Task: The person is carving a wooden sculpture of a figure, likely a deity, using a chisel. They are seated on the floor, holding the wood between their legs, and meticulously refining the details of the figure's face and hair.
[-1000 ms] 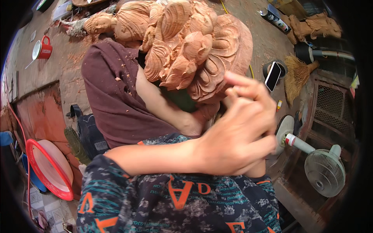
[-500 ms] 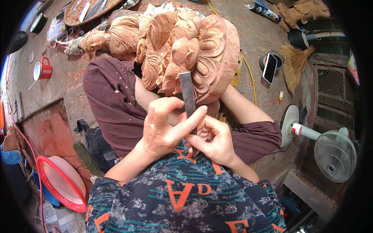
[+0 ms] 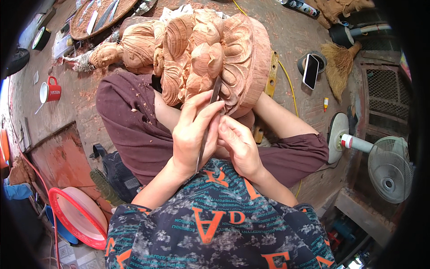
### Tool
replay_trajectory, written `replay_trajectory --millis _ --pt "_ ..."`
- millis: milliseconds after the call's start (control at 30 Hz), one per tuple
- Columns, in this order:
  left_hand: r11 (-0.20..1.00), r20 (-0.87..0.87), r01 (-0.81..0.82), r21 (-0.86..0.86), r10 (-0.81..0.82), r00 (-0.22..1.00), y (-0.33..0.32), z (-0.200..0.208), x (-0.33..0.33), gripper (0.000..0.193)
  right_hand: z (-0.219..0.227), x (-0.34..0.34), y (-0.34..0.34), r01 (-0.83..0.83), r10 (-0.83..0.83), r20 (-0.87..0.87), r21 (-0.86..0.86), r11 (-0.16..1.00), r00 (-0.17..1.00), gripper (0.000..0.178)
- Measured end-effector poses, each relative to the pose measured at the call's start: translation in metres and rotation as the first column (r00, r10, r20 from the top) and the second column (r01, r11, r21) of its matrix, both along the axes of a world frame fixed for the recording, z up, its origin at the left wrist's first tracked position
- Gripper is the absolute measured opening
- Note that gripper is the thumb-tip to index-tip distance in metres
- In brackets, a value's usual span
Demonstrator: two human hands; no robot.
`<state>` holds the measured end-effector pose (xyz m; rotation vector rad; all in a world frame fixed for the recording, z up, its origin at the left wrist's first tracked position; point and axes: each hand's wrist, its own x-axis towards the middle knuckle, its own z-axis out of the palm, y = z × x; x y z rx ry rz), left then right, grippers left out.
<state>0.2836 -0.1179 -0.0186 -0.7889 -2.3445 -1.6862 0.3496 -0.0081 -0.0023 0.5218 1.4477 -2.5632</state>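
A flat, dark metal chisel [image 3: 206, 139] slants up between my hands, its tip close to the carved wooden figure [image 3: 175, 56]. My left hand [image 3: 191, 134] is closed around it, with the fingers reaching up along the blade. Right beside it, my right hand [image 3: 238, 143] is closed, thumb and fingers curled together against the left palm. Whatever those right fingers hold is hidden. The reddish figure lies on its side across my legs, head to the left. Its round base with carved petals [image 3: 253, 67] faces right, and wood chips sit in its folds.
A round tray [image 3: 85, 33] of carving tools sits at the far left, with a red mug [image 3: 54, 91] below it. To the right are a phone [image 3: 311, 71], a straw broom [image 3: 339, 67] and a fan [image 3: 389, 172]. A red-rimmed basin [image 3: 76, 224] stands at lower left.
The chisel has turned from broad face to thin edge, and its lower end has swung left. My right hand has shifted up its length, and my left fingers have moved closer to the figure.
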Motion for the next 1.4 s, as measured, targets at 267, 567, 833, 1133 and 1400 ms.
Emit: replay_trajectory --millis 267,567,833,1133,1400 --pt "0.998 -0.046 -0.065 -0.011 0.065 0.997 0.015 -0.01 0.002 0.024 -0.005 -0.016 -0.002 0.103 -0.113 -0.011 -0.32 0.942 0.994 0.03" --pt "0.996 -0.059 -0.086 0.018 0.087 0.994 0.019 -0.01 0.002 0.018 -0.011 -0.016 0.005 0.056 -0.077 -0.051 -0.33 0.943 0.996 0.037" --pt "0.99 0.007 -0.092 0.11 0.092 0.996 0.019 -0.016 0.005 0.012 -0.012 -0.017 -0.001 0.037 -0.062 -0.076 -0.292 0.956 0.995 0.029" --pt "0.991 -0.032 -0.054 0.121 0.058 0.998 0.02 -0.022 0.001 0.022 -0.01 -0.02 0.004 0.031 -0.044 -0.049 -0.228 0.973 0.998 0.027" --pt "0.989 -0.036 -0.039 0.144 0.044 0.998 0.021 -0.017 0.007 0.018 -0.004 -0.014 0.003 0.058 -0.068 -0.056 -0.167 0.984 0.996 0.025"
